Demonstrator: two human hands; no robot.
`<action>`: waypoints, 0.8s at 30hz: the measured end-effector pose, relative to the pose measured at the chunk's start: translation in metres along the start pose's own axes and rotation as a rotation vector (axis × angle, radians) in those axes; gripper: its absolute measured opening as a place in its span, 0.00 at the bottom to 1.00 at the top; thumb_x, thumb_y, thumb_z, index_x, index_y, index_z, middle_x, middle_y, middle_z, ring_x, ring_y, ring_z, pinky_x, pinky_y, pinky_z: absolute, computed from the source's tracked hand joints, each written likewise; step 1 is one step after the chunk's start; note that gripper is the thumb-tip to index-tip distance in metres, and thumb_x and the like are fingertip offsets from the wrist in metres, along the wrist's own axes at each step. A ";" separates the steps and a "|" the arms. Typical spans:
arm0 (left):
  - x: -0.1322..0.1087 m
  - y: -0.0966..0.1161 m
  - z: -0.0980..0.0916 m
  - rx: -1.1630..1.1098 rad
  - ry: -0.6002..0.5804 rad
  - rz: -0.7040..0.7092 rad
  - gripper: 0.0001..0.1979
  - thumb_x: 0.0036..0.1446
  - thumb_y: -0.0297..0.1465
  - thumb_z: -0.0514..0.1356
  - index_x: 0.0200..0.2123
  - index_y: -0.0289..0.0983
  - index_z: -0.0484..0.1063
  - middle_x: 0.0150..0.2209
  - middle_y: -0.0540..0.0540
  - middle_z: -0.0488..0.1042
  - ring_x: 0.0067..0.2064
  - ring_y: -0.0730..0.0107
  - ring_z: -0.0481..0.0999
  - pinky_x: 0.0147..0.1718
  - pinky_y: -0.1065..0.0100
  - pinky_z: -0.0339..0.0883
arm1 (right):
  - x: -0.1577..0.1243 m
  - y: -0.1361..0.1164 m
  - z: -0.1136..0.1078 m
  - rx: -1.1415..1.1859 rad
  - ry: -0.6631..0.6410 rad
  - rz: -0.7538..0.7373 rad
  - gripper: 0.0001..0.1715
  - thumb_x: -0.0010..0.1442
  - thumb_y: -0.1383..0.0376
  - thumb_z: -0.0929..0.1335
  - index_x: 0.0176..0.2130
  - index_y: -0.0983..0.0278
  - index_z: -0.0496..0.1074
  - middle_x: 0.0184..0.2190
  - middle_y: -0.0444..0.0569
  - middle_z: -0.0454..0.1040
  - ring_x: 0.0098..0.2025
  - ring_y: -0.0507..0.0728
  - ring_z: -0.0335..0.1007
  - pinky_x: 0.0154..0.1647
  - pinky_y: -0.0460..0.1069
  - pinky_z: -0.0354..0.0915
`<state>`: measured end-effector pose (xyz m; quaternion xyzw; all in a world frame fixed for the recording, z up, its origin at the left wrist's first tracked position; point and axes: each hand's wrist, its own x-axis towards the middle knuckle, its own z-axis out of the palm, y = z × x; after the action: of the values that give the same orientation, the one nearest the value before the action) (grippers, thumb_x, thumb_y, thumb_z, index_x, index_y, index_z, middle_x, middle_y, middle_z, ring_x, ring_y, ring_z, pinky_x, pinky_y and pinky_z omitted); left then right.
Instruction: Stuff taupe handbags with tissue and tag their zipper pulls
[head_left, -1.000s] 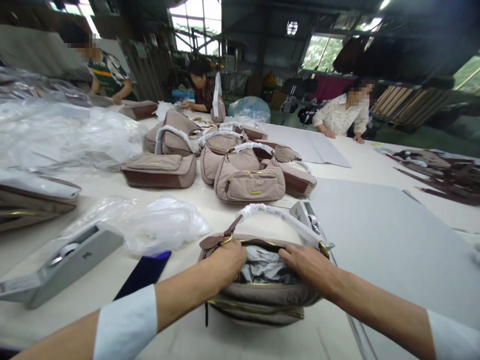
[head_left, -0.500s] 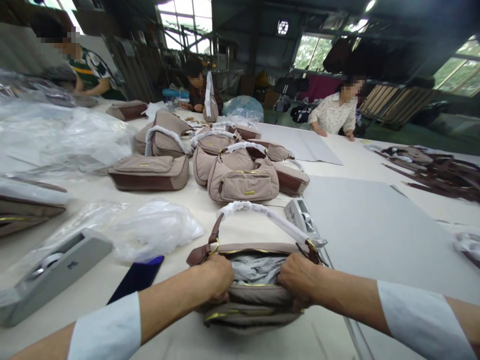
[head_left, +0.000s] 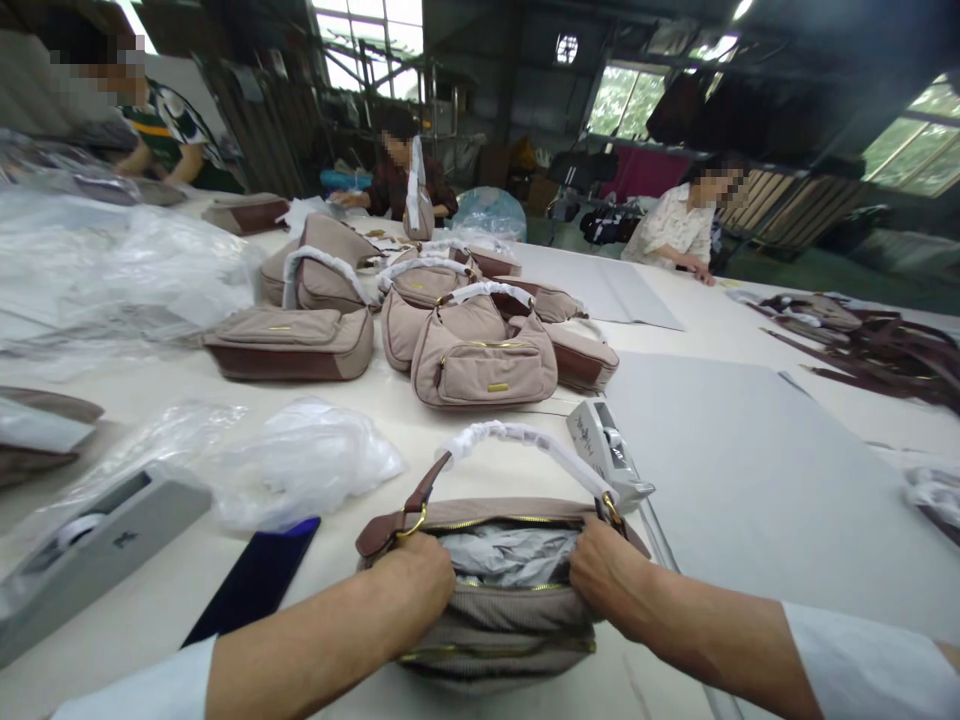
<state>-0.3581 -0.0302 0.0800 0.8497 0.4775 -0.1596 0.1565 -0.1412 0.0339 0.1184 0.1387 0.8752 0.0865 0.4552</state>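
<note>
Handbag (head_left: pixel 502 625), unzipped, set on white table (head_left: pixel 645 665), lower middle of view.
Left hand (head_left: pixel 416 578) and right hand (head_left: pixel 609 572) are placed at opposite ends of its opening, fingers curled and partly hidden; whether fabric is pinched cannot be told. Grey stuffing (head_left: pixel 510 556) is exposed between them; white-wrapped handle (head_left: pixel 517 432) is arched behind.

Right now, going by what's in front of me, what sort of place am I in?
Probably a bag workshop or packing room. Matching bags crowd a long table, many with wrapped handles; tape dispensers and clear plastic lie close by.
</note>
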 end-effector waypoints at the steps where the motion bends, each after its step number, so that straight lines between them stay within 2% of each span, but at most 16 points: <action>1: 0.002 0.000 -0.001 0.019 -0.036 -0.012 0.04 0.42 0.20 0.65 0.20 0.33 0.78 0.19 0.37 0.75 0.26 0.57 0.75 0.24 0.66 0.64 | 0.000 0.000 -0.002 0.013 0.002 -0.005 0.17 0.41 0.65 0.76 0.34 0.69 0.76 0.30 0.60 0.77 0.32 0.66 0.72 0.39 0.61 0.60; 3: 0.003 0.000 -0.005 0.058 -0.139 -0.044 0.04 0.41 0.20 0.65 0.23 0.33 0.79 0.22 0.35 0.77 0.28 0.54 0.77 0.26 0.65 0.65 | 0.000 0.001 -0.004 0.028 0.011 -0.010 0.20 0.41 0.62 0.77 0.35 0.70 0.76 0.30 0.61 0.77 0.33 0.67 0.72 0.41 0.61 0.60; 5: 0.003 -0.003 -0.009 0.075 -0.213 -0.069 0.06 0.43 0.19 0.63 0.26 0.31 0.80 0.25 0.32 0.78 0.29 0.50 0.78 0.27 0.62 0.67 | 0.000 0.001 -0.006 0.040 0.005 0.005 0.14 0.46 0.65 0.74 0.34 0.70 0.76 0.30 0.61 0.77 0.33 0.65 0.73 0.39 0.58 0.61; 8: -0.003 -0.008 -0.016 0.069 -0.228 -0.096 0.09 0.47 0.18 0.59 0.29 0.28 0.80 0.27 0.28 0.77 0.31 0.47 0.78 0.28 0.59 0.69 | 0.001 0.005 -0.008 0.060 -0.002 0.025 0.06 0.51 0.69 0.71 0.32 0.70 0.75 0.28 0.60 0.77 0.31 0.63 0.73 0.34 0.55 0.61; 10: -0.010 -0.010 -0.024 0.060 -0.231 -0.141 0.09 0.49 0.19 0.58 0.29 0.27 0.79 0.28 0.28 0.77 0.32 0.47 0.78 0.29 0.57 0.69 | -0.001 0.007 -0.009 0.058 0.049 0.003 0.12 0.49 0.64 0.73 0.34 0.70 0.74 0.29 0.59 0.76 0.31 0.63 0.72 0.36 0.56 0.62; 12: -0.018 -0.009 -0.035 0.015 -0.156 -0.133 0.09 0.51 0.24 0.58 0.33 0.28 0.77 0.32 0.30 0.77 0.35 0.46 0.78 0.32 0.55 0.70 | -0.006 0.006 -0.010 0.062 0.203 -0.047 0.22 0.44 0.59 0.75 0.37 0.68 0.71 0.31 0.57 0.75 0.33 0.63 0.71 0.37 0.57 0.62; 14: -0.022 -0.004 -0.042 -0.083 -0.042 -0.013 0.12 0.53 0.33 0.59 0.38 0.31 0.75 0.37 0.34 0.77 0.40 0.48 0.76 0.38 0.53 0.70 | -0.010 0.001 -0.010 0.079 0.403 -0.139 0.27 0.42 0.60 0.76 0.41 0.66 0.68 0.34 0.54 0.73 0.35 0.62 0.69 0.32 0.55 0.63; 16: -0.020 0.001 -0.044 -0.190 0.026 0.119 0.17 0.53 0.38 0.60 0.42 0.33 0.72 0.41 0.36 0.75 0.43 0.50 0.75 0.42 0.54 0.69 | -0.011 -0.008 -0.008 0.089 0.488 -0.197 0.31 0.41 0.58 0.76 0.43 0.65 0.66 0.35 0.52 0.71 0.35 0.61 0.68 0.27 0.52 0.62; 18: -0.012 0.006 -0.039 -0.256 -0.015 0.112 0.22 0.50 0.39 0.62 0.46 0.32 0.70 0.44 0.35 0.74 0.44 0.50 0.75 0.43 0.55 0.69 | -0.009 -0.018 -0.004 0.070 0.455 -0.136 0.40 0.39 0.50 0.77 0.46 0.67 0.66 0.38 0.54 0.72 0.34 0.61 0.69 0.24 0.51 0.62; 20: -0.004 0.008 -0.034 -0.279 -0.070 0.014 0.26 0.48 0.39 0.62 0.48 0.31 0.70 0.44 0.33 0.74 0.44 0.48 0.76 0.42 0.55 0.70 | -0.005 -0.027 0.001 0.052 0.386 -0.013 0.47 0.36 0.44 0.76 0.48 0.69 0.67 0.40 0.58 0.72 0.32 0.61 0.71 0.24 0.51 0.62; 22: 0.000 0.009 -0.030 -0.276 -0.114 -0.070 0.24 0.47 0.40 0.62 0.46 0.31 0.72 0.41 0.32 0.76 0.42 0.46 0.76 0.40 0.54 0.70 | -0.003 -0.034 0.007 0.059 0.339 0.057 0.48 0.35 0.45 0.76 0.48 0.70 0.67 0.41 0.59 0.73 0.30 0.61 0.72 0.23 0.51 0.62; 24: 0.000 0.009 -0.029 -0.269 -0.105 -0.078 0.22 0.46 0.40 0.62 0.43 0.32 0.74 0.39 0.33 0.77 0.41 0.45 0.77 0.40 0.54 0.70 | -0.001 -0.038 0.014 0.081 0.351 0.075 0.41 0.41 0.48 0.75 0.48 0.69 0.68 0.41 0.59 0.73 0.29 0.60 0.72 0.21 0.50 0.61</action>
<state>-0.3465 -0.0221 0.1073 0.7924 0.5184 -0.1445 0.2872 -0.1352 -0.0026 0.1006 0.1722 0.9383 0.0908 0.2859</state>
